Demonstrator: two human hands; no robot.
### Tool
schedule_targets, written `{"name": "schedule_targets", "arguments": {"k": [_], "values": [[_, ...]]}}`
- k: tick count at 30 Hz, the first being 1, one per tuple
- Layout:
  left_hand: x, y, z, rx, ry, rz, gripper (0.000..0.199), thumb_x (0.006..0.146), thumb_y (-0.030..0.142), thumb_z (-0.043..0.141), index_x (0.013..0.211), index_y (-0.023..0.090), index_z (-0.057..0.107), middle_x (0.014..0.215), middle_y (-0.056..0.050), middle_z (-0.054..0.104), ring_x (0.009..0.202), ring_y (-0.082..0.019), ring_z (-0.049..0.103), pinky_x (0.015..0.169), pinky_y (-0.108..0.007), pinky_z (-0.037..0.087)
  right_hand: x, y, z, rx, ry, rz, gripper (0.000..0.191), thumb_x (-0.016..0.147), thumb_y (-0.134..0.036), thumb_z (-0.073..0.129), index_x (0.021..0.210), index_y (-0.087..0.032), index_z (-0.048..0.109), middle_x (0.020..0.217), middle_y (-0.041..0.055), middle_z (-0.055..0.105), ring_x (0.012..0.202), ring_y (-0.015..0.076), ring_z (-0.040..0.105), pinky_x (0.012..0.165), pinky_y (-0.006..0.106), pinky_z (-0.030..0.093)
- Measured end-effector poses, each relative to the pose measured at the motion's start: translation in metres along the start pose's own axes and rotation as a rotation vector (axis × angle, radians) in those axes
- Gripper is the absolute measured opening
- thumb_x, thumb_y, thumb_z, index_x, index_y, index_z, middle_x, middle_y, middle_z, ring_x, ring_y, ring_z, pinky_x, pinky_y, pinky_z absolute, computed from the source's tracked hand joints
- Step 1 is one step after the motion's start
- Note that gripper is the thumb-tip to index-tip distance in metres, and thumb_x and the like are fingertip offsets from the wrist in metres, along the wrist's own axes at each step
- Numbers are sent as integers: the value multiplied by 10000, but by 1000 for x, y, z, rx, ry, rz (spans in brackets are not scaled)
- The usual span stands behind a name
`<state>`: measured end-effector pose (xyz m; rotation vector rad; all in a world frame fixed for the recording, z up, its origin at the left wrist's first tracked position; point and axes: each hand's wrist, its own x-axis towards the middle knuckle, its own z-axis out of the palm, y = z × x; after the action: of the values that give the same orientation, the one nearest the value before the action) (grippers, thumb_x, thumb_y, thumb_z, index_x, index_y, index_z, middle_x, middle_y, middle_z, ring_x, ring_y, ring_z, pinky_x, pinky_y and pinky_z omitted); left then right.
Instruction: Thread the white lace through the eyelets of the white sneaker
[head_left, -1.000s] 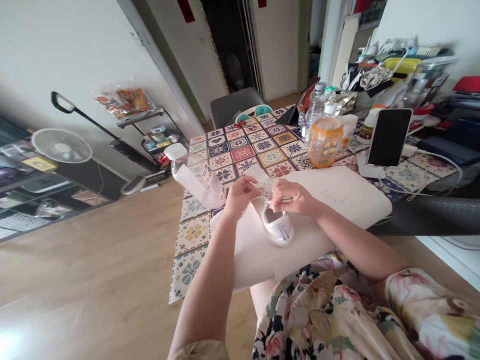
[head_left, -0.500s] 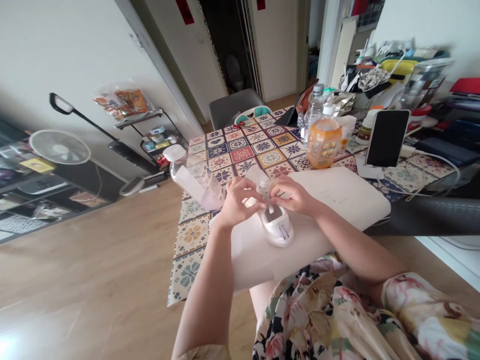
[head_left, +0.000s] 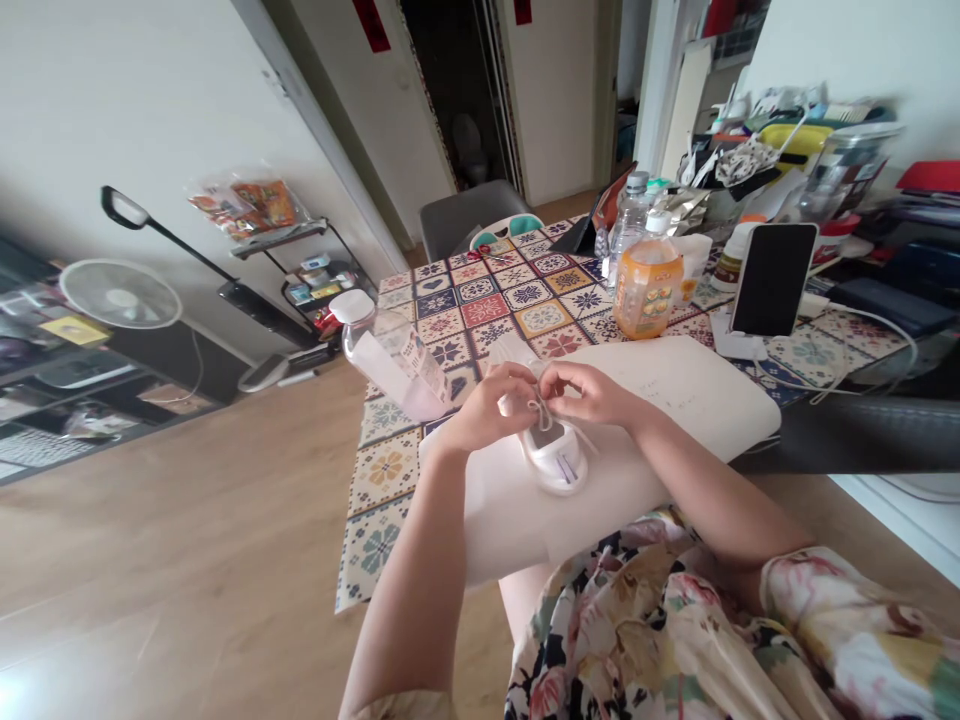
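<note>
Lace (head_left: 541, 407) newly looped, shoe (head_left: 561, 463) inside mat (head_left: 675, 390) edges

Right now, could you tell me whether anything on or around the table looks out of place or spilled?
The white mat looks askew, seeming to reach past the near edge of the table. The pile at the right looks jumbled. I see no spill.

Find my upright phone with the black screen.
In the head view, the phone stands at right on a white base, beside the white jar with an orange lid.
</note>
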<state>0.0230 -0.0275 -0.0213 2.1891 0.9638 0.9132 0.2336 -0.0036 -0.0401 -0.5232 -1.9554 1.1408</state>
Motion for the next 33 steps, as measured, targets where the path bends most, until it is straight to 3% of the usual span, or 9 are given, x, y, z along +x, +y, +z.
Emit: {"name": "schedule_targets", "arguments": {"k": [4,10,14,17,20,24,28,31,33], "values": [[0,-1,1,-18,-19,-2,78,727,259,727,763,199,693,1087,-94,621,1011,-227,598,966,-387,429,0,2,0,-149,-71,-91,104,775,-167,644,863,-178,588,811,6,566,743,134,494,698,264,415],[0,3,-2,5,-20,-26,206,739,321,737,624,178,642,1112,-110,627,1002,-238,597,992,-420,400,0,7,-2,-142,-110,-182,122,780,-93,568,735,-192,513,825,8,526,817,153,499,764,292,426],[-2,-2,-4,-158,10,-46,258,735,441,754,690,191,710,1166,-119,613,1093,-264,572,1022,-427,376,0,6,-1,-93,-99,-174,29,855,-222,615,860,-194,609,957,45,567,949,177,533,874,337,431],[-4,-9,-4,-378,75,-62,341,726,515,745,655,184,710,1151,-122,616,1089,-262,565,1000,-417,395,-1,3,-2,33,-83,-128,178,880,-353,636,819,-186,623,963,51,575,943,175,546,886,343,423],[-6,-14,-3,-583,203,-81,381,654,547,790,595,187,681,1101,-102,619,1016,-231,574,928,-384,441,-1,0,-4,259,-42,-70,330,859,-479,644,731,-179,592,870,37,558,838,168,537,805,332,435],[-7,-13,-8,-759,457,-69,475,538,653,804,540,214,621,1051,-55,620,951,-205,571,871,-371,474,1,0,-8,553,126,-52,444,775,-577,685,653,-203,480,713,9,473,708,166,482,702,332,440],[-6,-9,-15,-792,668,-22,506,558,753,720,592,259,621,976,-27,608,939,-196,557,844,-362,486,4,3,-21,647,469,-63,402,802,-572,639,724,-245,419,640,-33,330,594,148,388,651,316,452],[-7,-7,-17,-730,733,-13,505,603,787,658,661,286,634,909,-30,590,881,-187,547,789,-350,492,5,10,-31,619,670,-75,346,853,-561,575,758,-261,431,599,-49,252,507,135,286,537,275,405],[-7,-7,-14,-737,702,12,461,619,748,685,675,293,635,811,-17,560,771,-160,532,706,-322,489,5,14,-31,583,711,-78,339,877,-570,546,769,-264,449,573,-60,252,453,120,228,446,257,327]]}}
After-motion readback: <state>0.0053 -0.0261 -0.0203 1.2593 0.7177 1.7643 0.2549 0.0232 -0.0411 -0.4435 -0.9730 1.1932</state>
